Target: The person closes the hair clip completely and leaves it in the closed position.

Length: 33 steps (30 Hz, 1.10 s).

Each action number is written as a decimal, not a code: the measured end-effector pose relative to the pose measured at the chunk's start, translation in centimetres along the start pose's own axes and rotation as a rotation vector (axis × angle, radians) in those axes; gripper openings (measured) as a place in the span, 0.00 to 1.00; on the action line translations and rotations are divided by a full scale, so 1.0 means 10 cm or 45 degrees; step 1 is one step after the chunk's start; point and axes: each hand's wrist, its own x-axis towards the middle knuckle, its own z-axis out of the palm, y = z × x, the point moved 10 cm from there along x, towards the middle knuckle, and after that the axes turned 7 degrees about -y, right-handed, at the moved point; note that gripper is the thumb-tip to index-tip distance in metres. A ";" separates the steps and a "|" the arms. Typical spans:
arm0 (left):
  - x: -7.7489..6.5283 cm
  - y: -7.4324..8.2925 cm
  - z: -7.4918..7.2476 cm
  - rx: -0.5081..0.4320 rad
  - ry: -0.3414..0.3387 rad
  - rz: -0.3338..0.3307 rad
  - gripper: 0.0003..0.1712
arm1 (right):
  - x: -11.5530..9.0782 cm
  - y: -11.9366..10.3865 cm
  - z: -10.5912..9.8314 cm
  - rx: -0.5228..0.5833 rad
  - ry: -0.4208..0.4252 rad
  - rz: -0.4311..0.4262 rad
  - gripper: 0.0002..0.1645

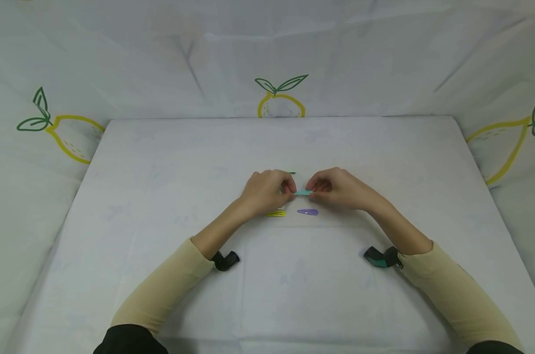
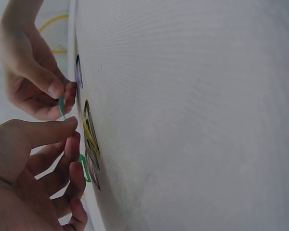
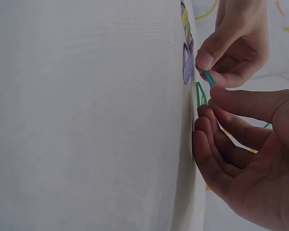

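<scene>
Between my two hands is a teal snap hair clip (image 1: 303,192), held just above the white table. My left hand (image 1: 269,189) pinches one end of it between thumb and forefinger. The other end is pinched by the thumb and forefinger of my right hand (image 1: 340,188). Close below the hands in the head view lie a yellow hair clip (image 1: 276,214) and a purple hair clip (image 1: 308,212). A green hair clip (image 2: 84,168) shows behind the left fingers in the left wrist view. Beside the yellow one lies a dull pinkish clip (image 2: 93,168), partly overlapped.
The white cloth-covered table (image 1: 302,290) spreads around the hands. Pale curtains (image 1: 360,59) with lemon drawings stand behind it and on both sides. A dark strap end sticks out at the left cuff (image 1: 226,261), and a similar one at the right cuff (image 1: 381,257).
</scene>
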 end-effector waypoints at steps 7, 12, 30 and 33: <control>0.00 0.00 0.03 0.005 -0.032 -0.021 0.02 | 0.04 0.03 0.02 -0.048 -0.024 0.016 0.08; 0.00 0.00 0.04 0.001 -0.047 -0.026 0.02 | 0.06 0.04 0.03 -0.066 -0.034 0.020 0.08; 0.01 -0.01 0.07 -0.012 -0.090 -0.043 0.02 | 0.09 0.03 0.04 -0.088 -0.085 0.061 0.05; 0.01 -0.01 0.06 -0.017 -0.098 -0.049 0.03 | 0.10 0.02 0.04 -0.089 -0.083 0.059 0.05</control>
